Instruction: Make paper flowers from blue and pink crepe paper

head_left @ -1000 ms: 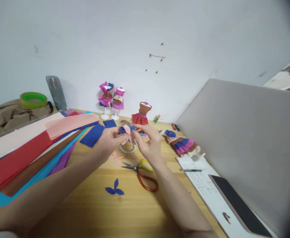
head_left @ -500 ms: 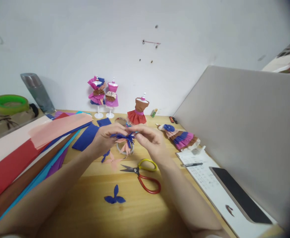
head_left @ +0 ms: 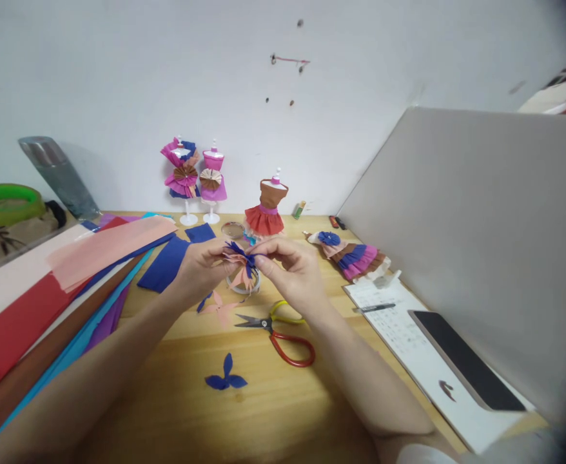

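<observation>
Between my two hands, above the middle of the table, is a paper flower (head_left: 240, 258) of blue and peach strips. My left hand (head_left: 203, 264) pinches its left side. On the other side my right hand (head_left: 285, 264) has thumb and fingers closed on the blue part. Behind and below the flower shows a white ring (head_left: 251, 283), perhaps a tape roll, partly covered. Scissors (head_left: 276, 328) with one yellow and one red handle lie open below my right hand. A blue three-petal paper piece (head_left: 226, 375) rests nearer me, and a peach petal piece (head_left: 218, 309) lies under my hands.
Coloured crepe paper sheets (head_left: 70, 290) spread along the left, beside a bottle (head_left: 60, 177). Small dress forms (head_left: 182, 174) in paper outfits stand by the wall, one in a brown-and-red dress (head_left: 266, 209). At right lie a paper dress (head_left: 355, 259), a pen (head_left: 376, 308) and a phone-like dark slab (head_left: 464, 361).
My fingers have shifted on the flower, which is turned so more peach strips show at its left. The view has tilted slightly, moving the background up.
</observation>
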The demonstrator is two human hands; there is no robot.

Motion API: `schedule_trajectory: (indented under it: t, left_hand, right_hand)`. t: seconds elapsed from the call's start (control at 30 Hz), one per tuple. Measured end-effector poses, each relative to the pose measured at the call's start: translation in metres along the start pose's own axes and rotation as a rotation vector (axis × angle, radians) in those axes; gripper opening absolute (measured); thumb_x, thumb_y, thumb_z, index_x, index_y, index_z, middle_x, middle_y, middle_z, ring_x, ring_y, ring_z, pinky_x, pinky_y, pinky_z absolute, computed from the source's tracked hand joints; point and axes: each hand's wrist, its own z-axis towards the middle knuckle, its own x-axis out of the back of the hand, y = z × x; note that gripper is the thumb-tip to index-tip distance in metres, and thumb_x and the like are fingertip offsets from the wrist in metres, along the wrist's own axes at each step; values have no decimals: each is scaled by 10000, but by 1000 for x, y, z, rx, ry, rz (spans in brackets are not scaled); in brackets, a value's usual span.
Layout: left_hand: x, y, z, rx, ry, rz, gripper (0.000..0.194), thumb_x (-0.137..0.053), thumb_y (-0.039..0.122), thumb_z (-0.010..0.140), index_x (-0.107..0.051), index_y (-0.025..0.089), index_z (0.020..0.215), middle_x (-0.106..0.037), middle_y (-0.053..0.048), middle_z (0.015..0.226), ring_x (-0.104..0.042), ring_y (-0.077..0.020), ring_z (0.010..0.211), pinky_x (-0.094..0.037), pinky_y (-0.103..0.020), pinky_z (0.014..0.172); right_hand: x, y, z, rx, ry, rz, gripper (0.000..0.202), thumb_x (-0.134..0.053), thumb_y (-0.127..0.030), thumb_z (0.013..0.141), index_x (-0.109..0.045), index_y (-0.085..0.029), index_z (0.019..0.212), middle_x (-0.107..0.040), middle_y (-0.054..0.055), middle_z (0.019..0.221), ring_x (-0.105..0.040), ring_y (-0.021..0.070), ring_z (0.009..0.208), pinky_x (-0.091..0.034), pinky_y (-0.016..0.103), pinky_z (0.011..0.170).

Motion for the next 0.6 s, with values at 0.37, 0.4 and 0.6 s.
schedule_trajectory:
  t: [0.37, 0.4, 0.6]
  left_hand:
    - [-4, -19, 3, 174, 118, -334, 212, -859, 304, 552, -716, 171, 633, -698, -38, 720, -636, -170, 711, -520, -309, 742]
    - [-4, -20, 2, 177, 110, -327, 220, -856, 320, 564, -715, 169, 641, -697, -41, 724, -634, -171, 711, -521, -312, 739]
    - [-5, -19, 0, 203, 45, -352, 242, -861, 342, 588, -715, 160, 651, -691, -43, 715, -617, -156, 666, -523, -291, 684]
  right_hand:
    - [3, -5, -6, 242, 81, -277, 81, -643, -170, 789, -629, -206, 718, -651, 13, 687, -581, 157, 661, -465, 306, 654]
    - [2, -6, -6, 286, 52, -333, 84, -641, -166, 787, -626, -200, 711, -652, 23, 693, -584, 164, 672, -461, 312, 659]
    - [1, -1, -2, 156, -9, -353, 164, -566, -152, 785, -585, -198, 629, -611, 9, 621, -550, 149, 625, -430, 295, 634]
